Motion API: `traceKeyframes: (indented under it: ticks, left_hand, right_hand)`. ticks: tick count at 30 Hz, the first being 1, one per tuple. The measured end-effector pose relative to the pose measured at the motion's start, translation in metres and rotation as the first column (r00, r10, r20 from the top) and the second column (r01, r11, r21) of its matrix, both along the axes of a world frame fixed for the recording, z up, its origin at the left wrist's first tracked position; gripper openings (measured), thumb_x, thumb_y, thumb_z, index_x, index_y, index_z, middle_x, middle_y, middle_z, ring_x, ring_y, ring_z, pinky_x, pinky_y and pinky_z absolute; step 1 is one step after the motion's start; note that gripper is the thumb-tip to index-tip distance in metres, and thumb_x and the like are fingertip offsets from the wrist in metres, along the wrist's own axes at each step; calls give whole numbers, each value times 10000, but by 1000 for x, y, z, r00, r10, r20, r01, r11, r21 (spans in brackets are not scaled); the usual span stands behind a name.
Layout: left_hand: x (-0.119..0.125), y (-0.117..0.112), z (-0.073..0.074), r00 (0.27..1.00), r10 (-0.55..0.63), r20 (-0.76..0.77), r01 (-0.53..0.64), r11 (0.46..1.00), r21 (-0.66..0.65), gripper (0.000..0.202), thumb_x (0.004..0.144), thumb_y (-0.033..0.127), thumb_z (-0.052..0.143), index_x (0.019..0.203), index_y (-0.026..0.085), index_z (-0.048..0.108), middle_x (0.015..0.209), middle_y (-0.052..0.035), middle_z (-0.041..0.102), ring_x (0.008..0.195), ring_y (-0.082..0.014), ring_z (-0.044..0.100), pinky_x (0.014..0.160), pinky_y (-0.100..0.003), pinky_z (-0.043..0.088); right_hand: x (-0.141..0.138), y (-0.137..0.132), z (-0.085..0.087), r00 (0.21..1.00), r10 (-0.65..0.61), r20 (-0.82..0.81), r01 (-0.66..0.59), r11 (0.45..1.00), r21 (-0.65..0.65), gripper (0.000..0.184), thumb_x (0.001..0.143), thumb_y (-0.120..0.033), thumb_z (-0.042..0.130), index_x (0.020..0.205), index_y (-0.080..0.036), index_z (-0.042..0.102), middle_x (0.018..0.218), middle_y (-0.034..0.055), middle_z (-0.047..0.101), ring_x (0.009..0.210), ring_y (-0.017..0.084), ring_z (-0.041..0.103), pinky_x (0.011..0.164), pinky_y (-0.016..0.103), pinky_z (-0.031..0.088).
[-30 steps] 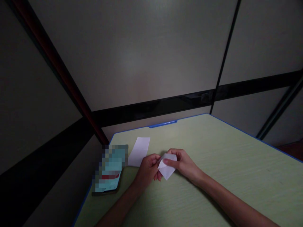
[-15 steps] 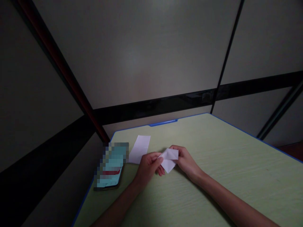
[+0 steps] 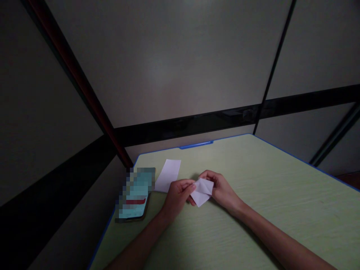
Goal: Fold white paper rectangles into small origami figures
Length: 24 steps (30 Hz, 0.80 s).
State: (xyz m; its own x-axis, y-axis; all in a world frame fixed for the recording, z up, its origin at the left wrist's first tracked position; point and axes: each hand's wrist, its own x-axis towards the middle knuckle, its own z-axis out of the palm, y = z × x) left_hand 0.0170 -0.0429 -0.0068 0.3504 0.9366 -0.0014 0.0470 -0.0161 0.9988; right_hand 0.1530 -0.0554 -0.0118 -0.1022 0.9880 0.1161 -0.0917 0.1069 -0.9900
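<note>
A small folded piece of white paper (image 3: 201, 192) is held just above the table, with creases and a pointed corner toward me. My left hand (image 3: 177, 195) pinches its left edge, thumb on top and fingers underneath. On the other side, my right hand (image 3: 221, 187) grips the right edge; its fingers are curled behind the paper and partly hidden by it. A flat white paper strip (image 3: 168, 174) lies on the table just beyond my left hand.
A phone (image 3: 136, 195) with a lit, pixelated screen lies at the table's left edge. The pale green table (image 3: 281, 195) has a blue rim and a blue strip (image 3: 196, 144) along its far edge. Behind it rise grey panels (image 3: 180, 67) with a black band.
The folded paper's upper flap has shifted, so it now looks flatter and more like a diamond. My hands stay on its two sides. The whole view has moved slightly.
</note>
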Motion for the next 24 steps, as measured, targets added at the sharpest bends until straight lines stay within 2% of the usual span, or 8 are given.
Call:
traceKeyframes:
  ticks: [3, 6, 10, 14, 19, 24]
  left_hand:
    - [0, 2, -2, 999, 45, 18, -45, 999, 3, 230, 604, 290, 567, 684, 78, 603, 507, -9, 584, 378, -68, 472, 351, -171, 379]
    - [-1, 3, -4, 999, 48, 18, -48, 999, 6, 231, 614, 297, 560, 691, 83, 594, 479, -6, 578, 367, -77, 486, 351, -175, 383]
    - [-2, 2, -7, 1000, 1, 11, -2, 1000, 14, 235, 636, 322, 534, 671, 93, 570, 368, 29, 501, 304, -64, 445, 315, -158, 340]
    - [-2, 2, -8, 1000, -22, 3, 22, 1000, 4, 227, 632, 331, 526, 637, 104, 537, 349, 45, 472, 269, -49, 405, 279, -145, 291]
    - [-1, 2, -9, 996, -88, -18, 88, 996, -5, 207, 629, 318, 525, 592, 115, 509, 377, 40, 485, 274, -46, 413, 273, -142, 283]
    - [-2, 1, -10, 991, -133, -13, 133, 991, -5, 184, 596, 267, 590, 663, 104, 538, 406, 32, 515, 315, -53, 443, 331, -162, 354]
  right_hand:
    - [2, 1, 2, 990, 33, -139, -31, 999, 12, 221, 493, -83, 467, 693, -144, 538, 603, -7, 545, 538, 100, 468, 499, 213, 337]
    - [4, 2, 1, 968, 41, -248, -54, 997, -46, 128, 610, -207, 458, 672, -137, 545, 582, 6, 527, 528, 103, 464, 499, 222, 341]
    - [3, 2, -2, 987, 56, -152, -66, 996, -59, 268, 684, -395, 506, 592, -143, 501, 530, -9, 487, 491, 93, 447, 449, 206, 336]
    - [2, 0, -2, 986, 59, -153, -66, 997, -43, 341, 705, -475, 467, 625, -145, 501, 524, -11, 482, 474, 93, 452, 412, 198, 338]
    - [2, 1, 1, 998, 0, 62, 2, 1000, -26, 285, 614, -407, 594, 616, -138, 503, 458, -46, 441, 399, 62, 378, 371, 189, 282]
    - [1, 2, -1, 995, -47, 89, 48, 999, -2, 231, 592, -334, 609, 556, -135, 497, 469, -43, 452, 421, 58, 376, 403, 199, 298]
